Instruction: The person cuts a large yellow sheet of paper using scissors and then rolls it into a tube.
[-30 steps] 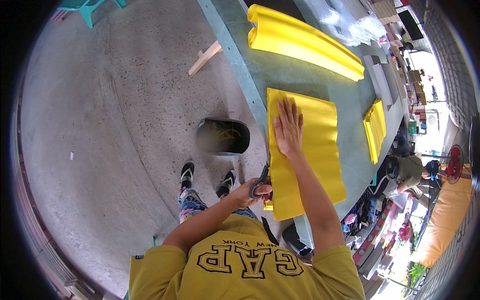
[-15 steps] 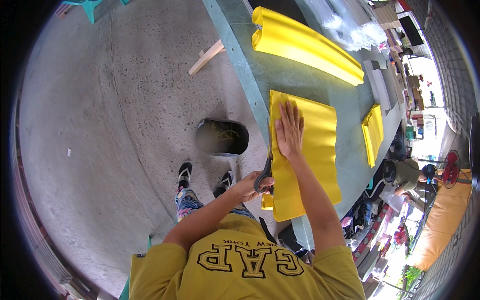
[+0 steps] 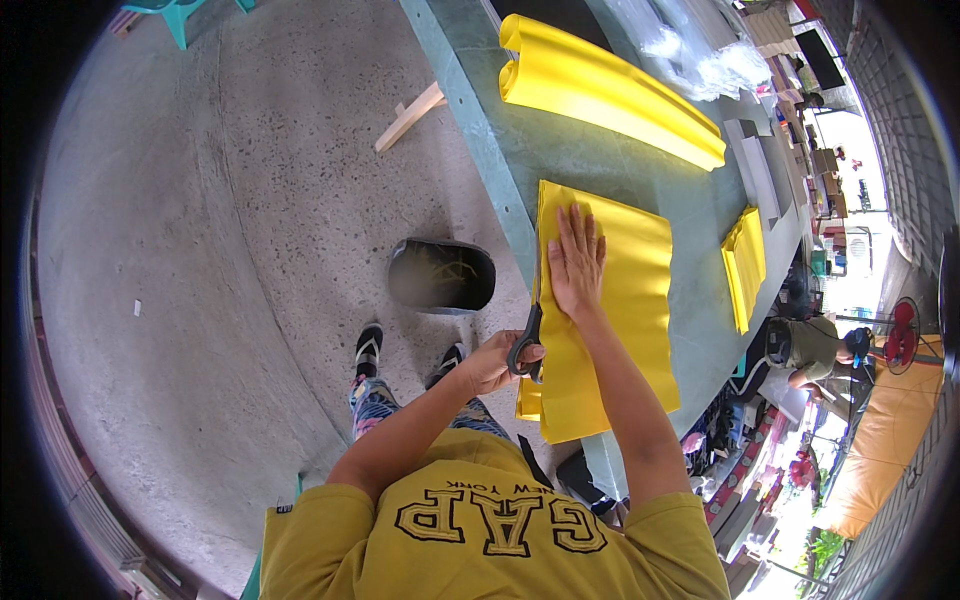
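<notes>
The left hand [image 3: 490,363] is closed around the black handles of a pair of scissors [image 3: 529,335], which point away from the body along the left edge of a folded yellow sheet [image 3: 630,310]. How far apart the blades stand cannot be told. The right hand [image 3: 577,268] lies palm down on the sheet near its far left corner, flattened, with the fingers slightly parted and the thumb out to the left. The sheet rests on the grey-green tabletop [image 3: 505,165], close to its left edge, and a narrow yellow flap [image 3: 529,402] shows just below the scissors. Farther up the tabletop lies a long, loosely rolled yellow sheet [image 3: 615,95]; to the right is a smaller folded yellow piece [image 3: 743,270], apart from the sheet under the hand. Crumpled clear plastic [image 3: 715,72] sits beyond the roll. On the concrete floor [image 3: 300,190], left of the tabletop, stands a dark bin [image 3: 481,277] with yellow strips inside. At far right, a co-worker [image 3: 815,343] bends near a red fan [image 3: 903,335].
</notes>
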### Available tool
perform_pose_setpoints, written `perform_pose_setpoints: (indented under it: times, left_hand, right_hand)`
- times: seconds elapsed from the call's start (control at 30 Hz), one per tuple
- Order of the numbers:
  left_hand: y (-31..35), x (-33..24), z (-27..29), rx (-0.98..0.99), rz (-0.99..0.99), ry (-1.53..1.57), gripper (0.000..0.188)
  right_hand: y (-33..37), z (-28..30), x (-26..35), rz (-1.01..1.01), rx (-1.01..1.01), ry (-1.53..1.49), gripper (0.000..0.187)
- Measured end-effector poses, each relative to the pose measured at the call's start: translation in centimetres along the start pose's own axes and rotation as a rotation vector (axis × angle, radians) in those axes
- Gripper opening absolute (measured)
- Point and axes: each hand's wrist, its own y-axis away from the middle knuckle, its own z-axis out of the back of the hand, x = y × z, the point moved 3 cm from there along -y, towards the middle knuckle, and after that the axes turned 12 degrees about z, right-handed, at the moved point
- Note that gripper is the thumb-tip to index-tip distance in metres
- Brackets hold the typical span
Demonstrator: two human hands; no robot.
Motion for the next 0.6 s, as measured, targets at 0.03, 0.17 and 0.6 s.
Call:
perform_pose_setpoints:
  times: [0.03,0.17,0.6]
  left_hand:
    - [0.2,-0.2,-0.4,-0.004,-0.004,0.000,0.033]
    - [0.3,-1.0,0.0,-0.027,-0.229,-0.067,0.027]
    - [7.6,-5.2,0.7,-0.108,-0.109,-0.260,0.038]
  right_hand:
    - [0.1,-0.1,-0.2,-0.003,-0.002,-0.001,0.050]
    - [-0.2,-0.1,0.0,0.001,0.012,-0.009,0.050]
    - [0.2,2.9,1.3,-0.020,0.132,-0.010,0.080]
